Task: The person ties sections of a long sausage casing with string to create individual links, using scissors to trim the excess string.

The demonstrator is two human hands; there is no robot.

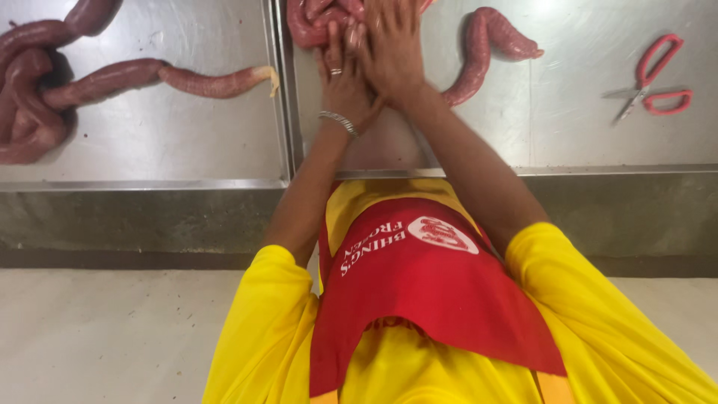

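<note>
My left hand (342, 78), with a ring and a metal bracelet, reaches up the steel table (568, 142) and presses its fingers onto a coil of reddish-brown sausage (308, 22) at the top centre. My right hand (393, 45) lies partly over the left hand's fingers and takes hold of the same coil. The frame's top edge cuts off the fingertips. A curved length of the same sausage (486, 45) trails out to the right of my right wrist.
A second long sausage rope (112, 75) coils over the left steel tabletop (187, 150), across a seam. Red-handled scissors (654, 78) lie at the right. Below are the table's front edge, my yellow shirt and red apron, and a pale floor.
</note>
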